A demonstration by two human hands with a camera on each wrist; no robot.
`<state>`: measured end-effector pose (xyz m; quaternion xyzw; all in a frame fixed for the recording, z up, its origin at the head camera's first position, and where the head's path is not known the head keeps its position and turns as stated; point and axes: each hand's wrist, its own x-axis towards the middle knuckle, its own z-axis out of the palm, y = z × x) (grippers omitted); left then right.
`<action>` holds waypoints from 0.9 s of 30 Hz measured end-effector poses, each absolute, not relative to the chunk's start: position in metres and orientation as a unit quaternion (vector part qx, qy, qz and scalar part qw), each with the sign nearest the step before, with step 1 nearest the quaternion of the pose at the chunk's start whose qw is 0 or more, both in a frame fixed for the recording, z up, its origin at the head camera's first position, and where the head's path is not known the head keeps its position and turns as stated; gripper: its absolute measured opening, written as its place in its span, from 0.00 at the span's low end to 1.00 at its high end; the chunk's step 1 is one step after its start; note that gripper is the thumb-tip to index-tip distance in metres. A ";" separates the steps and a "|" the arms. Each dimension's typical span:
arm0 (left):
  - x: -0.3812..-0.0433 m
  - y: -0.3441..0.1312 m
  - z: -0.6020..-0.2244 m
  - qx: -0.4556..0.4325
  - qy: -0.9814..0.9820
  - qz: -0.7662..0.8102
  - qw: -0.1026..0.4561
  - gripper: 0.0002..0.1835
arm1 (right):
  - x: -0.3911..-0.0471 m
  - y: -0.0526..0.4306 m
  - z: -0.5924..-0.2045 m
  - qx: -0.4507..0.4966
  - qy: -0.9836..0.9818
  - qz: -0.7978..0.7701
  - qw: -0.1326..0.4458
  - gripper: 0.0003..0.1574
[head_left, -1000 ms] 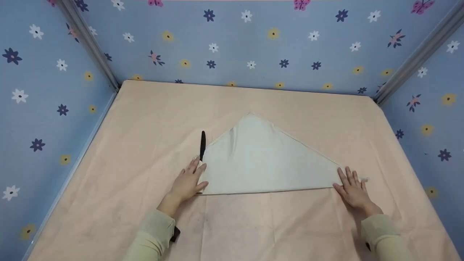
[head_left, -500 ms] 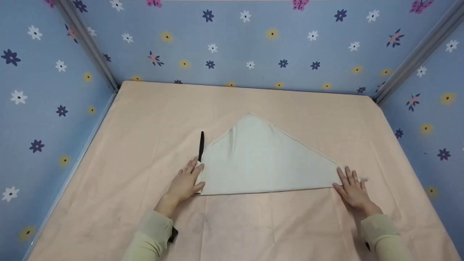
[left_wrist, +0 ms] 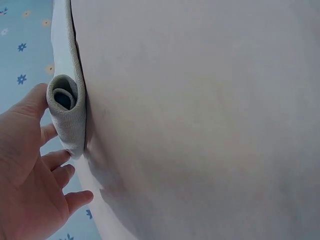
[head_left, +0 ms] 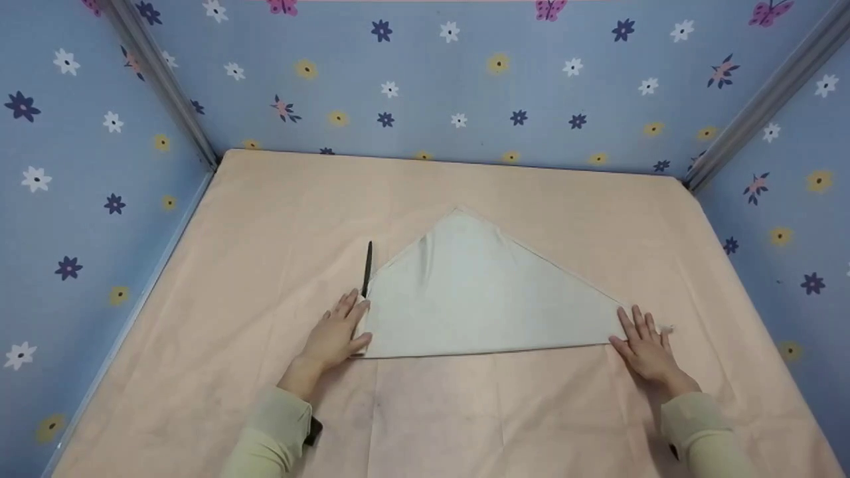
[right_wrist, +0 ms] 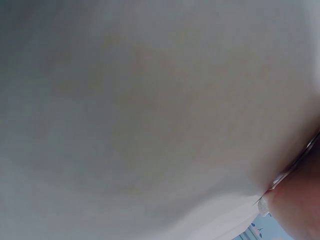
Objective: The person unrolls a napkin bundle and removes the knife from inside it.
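A pale grey-green cloth [head_left: 491, 285] lies folded with a pointed top, its left edge turned into a roll. My left hand [head_left: 329, 338] rests over that roll, thumb and fingertips reaching onto its surface. In the left wrist view the roll [left_wrist: 70, 127] shows its coiled near end, dark inside, with fingers against it. From the roll's far end sticks a slim black strip [head_left: 367, 269]; the rest of it is hidden. My right hand [head_left: 651, 352] lies flat with fingers spread on the cloth's right corner. Only a blurred part of the right hand [right_wrist: 300, 205] shows in the right wrist view.
A peach cover [head_left: 564, 212] spreads over the table. Blue flowered panels [head_left: 425, 79] stand at the back and both sides, joined by grey metal posts [head_left: 159, 79]. A small pale tie end [head_left: 667, 328] pokes out beside the right hand.
My left hand has shifted slightly left along with the rolled edge. The black strip has turned and looks narrower. My right hand has stayed in place.
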<state>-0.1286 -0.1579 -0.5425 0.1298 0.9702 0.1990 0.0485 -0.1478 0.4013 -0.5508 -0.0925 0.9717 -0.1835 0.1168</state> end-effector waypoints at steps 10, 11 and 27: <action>-0.129 -0.161 -0.545 0.122 0.970 0.200 0.057 0.34 | -0.148 0.401 -0.551 -0.091 0.973 -0.178 0.115 0.42; -0.129 -0.162 -0.545 0.121 0.969 0.206 0.055 0.34 | -0.148 0.401 -0.550 -0.090 0.973 -0.178 0.116 0.42; -0.127 -0.168 -0.546 0.107 0.967 0.222 0.060 0.33 | -0.146 0.400 -0.550 -0.101 0.969 -0.196 0.108 0.41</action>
